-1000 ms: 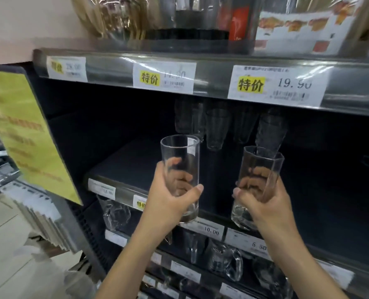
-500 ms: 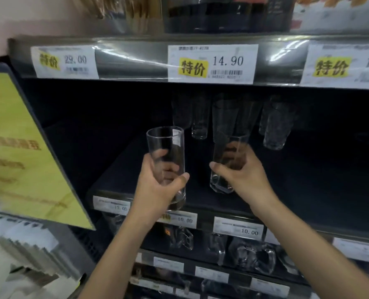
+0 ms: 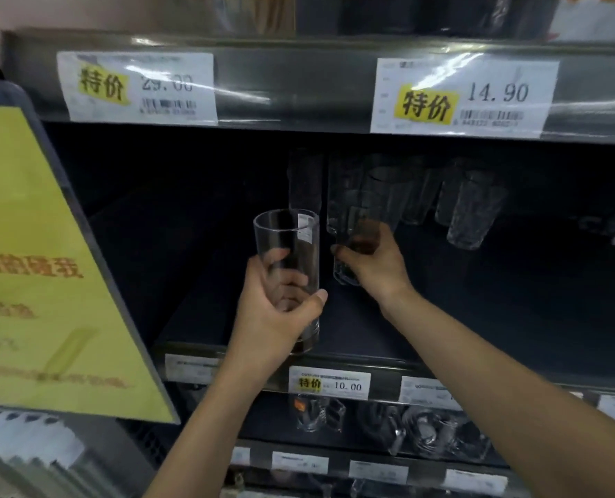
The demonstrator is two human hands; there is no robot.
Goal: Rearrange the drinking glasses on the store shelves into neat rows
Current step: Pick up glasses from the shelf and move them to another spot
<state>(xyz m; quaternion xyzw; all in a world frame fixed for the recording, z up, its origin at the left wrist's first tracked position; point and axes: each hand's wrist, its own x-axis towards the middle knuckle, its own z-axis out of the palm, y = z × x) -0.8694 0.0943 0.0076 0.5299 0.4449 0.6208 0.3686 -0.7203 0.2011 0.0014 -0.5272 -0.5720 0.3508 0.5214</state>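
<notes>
BLURRY: dim row of glasses [image 3: 474, 213] far back on dark shelf [image 3: 198, 300]; top of second glass [image 3: 343, 274] lost in blur | HANDS: left hand [image 3: 273, 318] wrapped round tall glass [image 3: 288, 246] over shelf's front edge; right hand [image 3: 377, 267] curled round second glass, deep inside | CHANGE: right hand farther in than before; left much the same

Retail shop: dark display shelf [image 3: 352, 350] with price tags [image 3: 464, 97] on the edge above it, glassware [image 3: 474, 210] at its back, yellow promotional sign [image 3: 43, 267] left of it
</notes>
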